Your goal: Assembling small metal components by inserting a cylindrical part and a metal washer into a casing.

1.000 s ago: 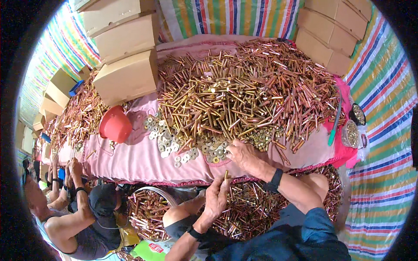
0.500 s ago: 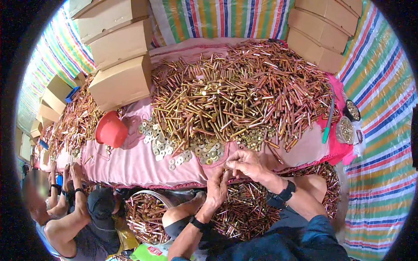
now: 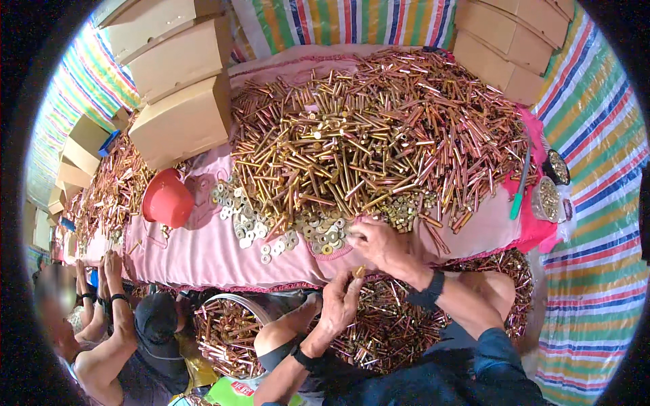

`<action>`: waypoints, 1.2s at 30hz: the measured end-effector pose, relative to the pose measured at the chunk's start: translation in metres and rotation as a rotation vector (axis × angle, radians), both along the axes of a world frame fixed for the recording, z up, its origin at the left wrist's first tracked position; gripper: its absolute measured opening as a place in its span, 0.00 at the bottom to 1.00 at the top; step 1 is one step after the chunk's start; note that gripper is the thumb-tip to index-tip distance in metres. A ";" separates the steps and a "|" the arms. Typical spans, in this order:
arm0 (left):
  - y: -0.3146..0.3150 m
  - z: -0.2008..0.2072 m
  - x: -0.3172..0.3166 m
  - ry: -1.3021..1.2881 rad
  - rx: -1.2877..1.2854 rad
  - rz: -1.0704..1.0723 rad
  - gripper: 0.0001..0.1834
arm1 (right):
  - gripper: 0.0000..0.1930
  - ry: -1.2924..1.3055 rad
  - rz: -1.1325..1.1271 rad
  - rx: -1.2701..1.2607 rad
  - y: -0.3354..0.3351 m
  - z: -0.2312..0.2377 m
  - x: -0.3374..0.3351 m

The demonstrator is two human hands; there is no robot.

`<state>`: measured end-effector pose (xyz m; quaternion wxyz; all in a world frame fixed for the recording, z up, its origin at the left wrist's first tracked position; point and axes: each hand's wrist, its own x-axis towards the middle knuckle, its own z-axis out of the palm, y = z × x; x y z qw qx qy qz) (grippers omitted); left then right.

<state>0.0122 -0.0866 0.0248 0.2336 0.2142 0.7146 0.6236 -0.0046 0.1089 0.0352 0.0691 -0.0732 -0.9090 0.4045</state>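
Note:
My left hand [image 3: 340, 299] is closed above the table's near edge, pinching a small brass-coloured metal piece [image 3: 359, 271] between thumb and fingertips. Most of that piece is hidden by the fingers. My right hand [image 3: 381, 245] is over the cloth, fingers curled together at the edge of the loose washers [image 3: 325, 233] and beside a heap of small nuts [image 3: 403, 211]. Whatever its fingertips hold is hidden. Behind both hands spreads a large pile of copper- and brass-coloured metal rods [image 3: 379, 135], bolt-like in shape.
A red bucket [image 3: 167, 198] lies tipped at the left near cardboard boxes [image 3: 181, 122]. A green-handled tool [image 3: 516, 205] and a clear tub of small parts [image 3: 546, 201] are at the right. More rods fill a container [image 3: 230, 335] below. Another person [image 3: 112, 348] works at far left.
My hands have come apart. The right moved up and away to the washers, while the left stayed low and now shows the brass-coloured piece at its fingertips.

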 end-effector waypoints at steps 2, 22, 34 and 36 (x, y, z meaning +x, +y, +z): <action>-0.007 0.001 0.003 -0.128 0.016 -0.004 0.14 | 0.14 0.132 0.004 0.069 -0.003 -0.034 -0.016; 0.011 0.040 0.043 -0.154 0.182 -0.010 0.11 | 0.12 -0.310 -0.146 -0.649 0.074 0.064 0.168; 0.024 0.035 0.067 -0.144 0.133 -0.136 0.12 | 0.03 0.392 -1.129 -1.087 0.150 0.040 0.358; 0.024 0.034 0.061 -0.158 0.121 -0.133 0.11 | 0.14 0.127 -0.902 -0.579 0.130 0.038 0.308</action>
